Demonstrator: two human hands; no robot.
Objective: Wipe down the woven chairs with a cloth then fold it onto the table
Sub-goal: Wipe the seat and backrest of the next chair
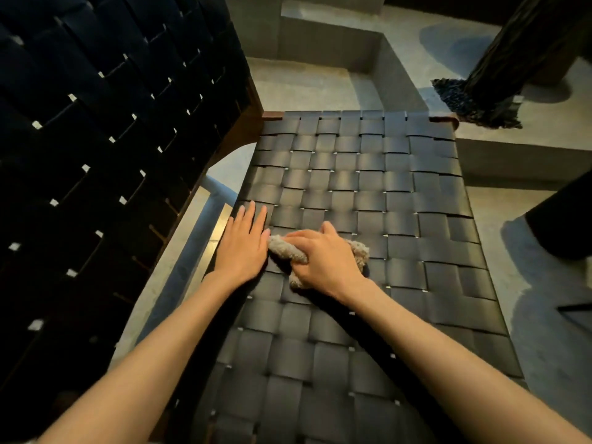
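A dark woven leather chair seat (368, 174) fills the middle of the head view, with wooden frame corners at its far end. My right hand (323, 256) grips a bunched beige fluffy cloth (283, 246) and holds it down on the weave near the seat's left side. My left hand (244, 240) lies flat beside it, fingers straight, resting on the seat's left edge and touching the cloth's end. A second woven chair back (96, 155), nearly black, rises at the left.
Grey concrete floor and steps (333, 49) lie beyond the seat. A dark fringed fabric (480, 100) hangs at the upper right, and a dark shape (563, 219) stands at the right edge. A pale rail (198, 238) runs between the two chairs.
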